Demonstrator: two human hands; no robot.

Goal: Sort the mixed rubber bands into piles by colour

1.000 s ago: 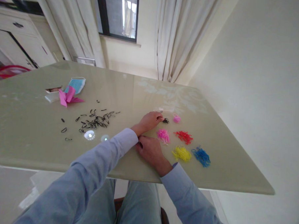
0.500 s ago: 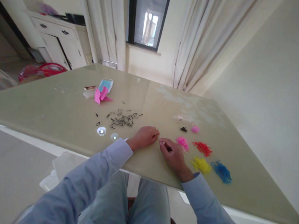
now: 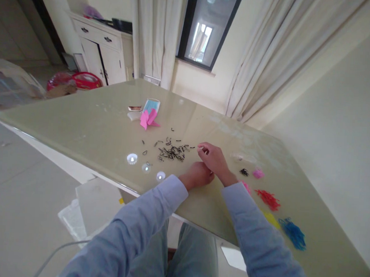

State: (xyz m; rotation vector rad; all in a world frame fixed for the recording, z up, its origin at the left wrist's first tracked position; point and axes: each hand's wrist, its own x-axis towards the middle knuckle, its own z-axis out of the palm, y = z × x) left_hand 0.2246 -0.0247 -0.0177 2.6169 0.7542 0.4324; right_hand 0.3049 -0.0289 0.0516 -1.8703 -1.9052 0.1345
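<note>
My right hand (image 3: 214, 158) reaches across my left one, its thumb and index fingertips close together beside the right edge of a loose pile of small thin black loops (image 3: 173, 152). Whatever those fingertips hold, if anything, is too small to make out. Under my right wrist, my left hand (image 3: 199, 174) rests low over the table with its fingers curled closed. Its fingertips are partly covered by the right hand, so their contents are hidden.
Bundles of red (image 3: 268, 199), blue (image 3: 293, 233) and yellow strands (image 3: 272, 219) lie right, near a small black clump (image 3: 244, 172) and a pink clump (image 3: 258, 173). Beyond the loops are a pink paper piece (image 3: 148, 118) and a blue face mask (image 3: 151, 106).
My right hand has moved forward and left, crossing over my left hand to the edge of the black loops. My left hand stays low and closed. The camera view has turned left.
</note>
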